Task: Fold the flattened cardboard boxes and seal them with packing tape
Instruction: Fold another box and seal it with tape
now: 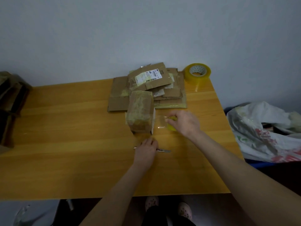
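I am gripping a small tape roll [172,127] in my right hand [184,123], fingers curled round it, and a clear strip of tape [160,122] is running from it leftward to the right side of the folded box [140,115], which is standing near the middle of the table [65,144]. My left hand [146,148] is lying palm-down over a cutter [164,150] that is resting flat on the table just in front of the box, with both ends poking out either side. I cannot tell whether the fingers are closing round it or only resting on it. The box is looking already wrapped in glossy tape across its top and near face, so I am judging this one as close to sealed, with the strip waiting to be cut free and smoothed down. Just behind the box, touching its far edge, the flattened boxes [118,97] are lying in an untidy pile, one with a white shipping label uppermost, and none of them is folded up yet, so most of the job is, I think, still ahead. A large tape roll [197,75] is standing at the far right corner of the table, beside the pile and against the wall. Off the right edge a crumpled plastic bag [260,132] is sitting lower down. At the far left some dark cardboard pieces [11,101] are stacked, too dim for me to say whether they are finished boxes.
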